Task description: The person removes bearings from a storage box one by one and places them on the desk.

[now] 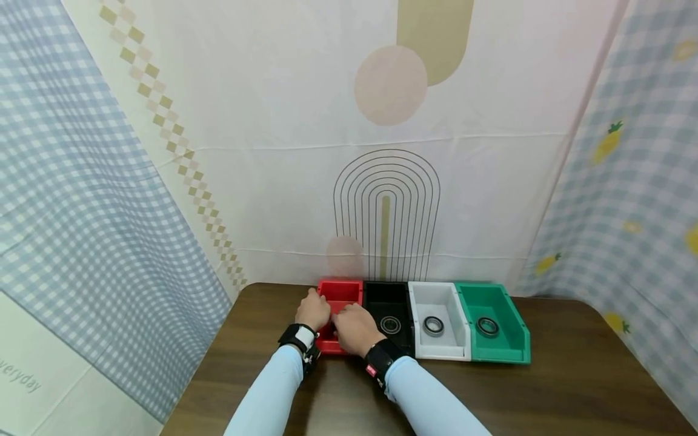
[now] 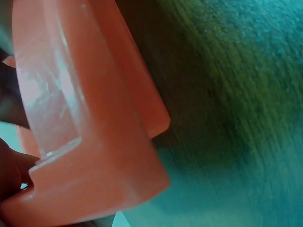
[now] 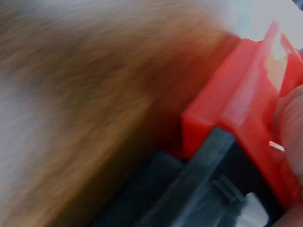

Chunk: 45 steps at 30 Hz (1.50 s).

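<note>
Both hands are at the red bin (image 1: 340,289), leftmost in a row on the wooden table. The left hand (image 1: 313,310) lies over its left side, fingers bent down toward the inside. Reaching in from the right, the right hand (image 1: 355,329) has its fingertips close to the left hand. In the left wrist view, dark fingers (image 2: 12,165) show beside the bin's front lip (image 2: 94,189). A finger (image 3: 291,127) meets the red wall (image 3: 246,94) in the right wrist view. Whatever lies between the fingertips is hidden.
Against the red bin stands a black bin (image 1: 385,290), then a white bin (image 1: 436,293) and a green bin (image 1: 482,293). They hold ring-shaped bearings: one in black (image 1: 390,325), one in white (image 1: 433,326), one in green (image 1: 488,327). A patterned cloth (image 1: 283,200) hangs behind the table (image 1: 567,363).
</note>
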Each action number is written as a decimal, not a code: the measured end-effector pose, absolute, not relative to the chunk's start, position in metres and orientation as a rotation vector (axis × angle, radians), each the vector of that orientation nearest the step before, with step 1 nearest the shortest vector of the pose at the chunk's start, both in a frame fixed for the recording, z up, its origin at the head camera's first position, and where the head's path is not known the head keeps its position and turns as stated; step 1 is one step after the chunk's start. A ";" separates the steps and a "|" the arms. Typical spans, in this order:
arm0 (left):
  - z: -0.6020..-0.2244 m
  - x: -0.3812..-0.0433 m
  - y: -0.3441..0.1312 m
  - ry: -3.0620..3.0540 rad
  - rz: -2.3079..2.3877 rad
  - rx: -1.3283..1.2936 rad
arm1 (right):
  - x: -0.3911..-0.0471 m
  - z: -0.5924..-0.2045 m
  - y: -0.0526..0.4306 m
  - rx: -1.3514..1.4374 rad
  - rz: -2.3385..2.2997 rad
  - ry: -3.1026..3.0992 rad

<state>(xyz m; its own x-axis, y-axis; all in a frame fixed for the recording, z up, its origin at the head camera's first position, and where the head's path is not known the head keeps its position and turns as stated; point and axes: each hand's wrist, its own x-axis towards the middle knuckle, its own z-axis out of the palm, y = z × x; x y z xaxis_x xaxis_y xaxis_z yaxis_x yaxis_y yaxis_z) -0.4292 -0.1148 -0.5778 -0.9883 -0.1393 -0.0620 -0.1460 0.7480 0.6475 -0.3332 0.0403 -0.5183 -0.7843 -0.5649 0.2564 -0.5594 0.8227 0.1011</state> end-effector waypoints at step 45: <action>-0.579 -0.426 -0.114 2.880 1.246 -0.249 | -0.342 -0.522 0.030 0.780 0.010 -2.800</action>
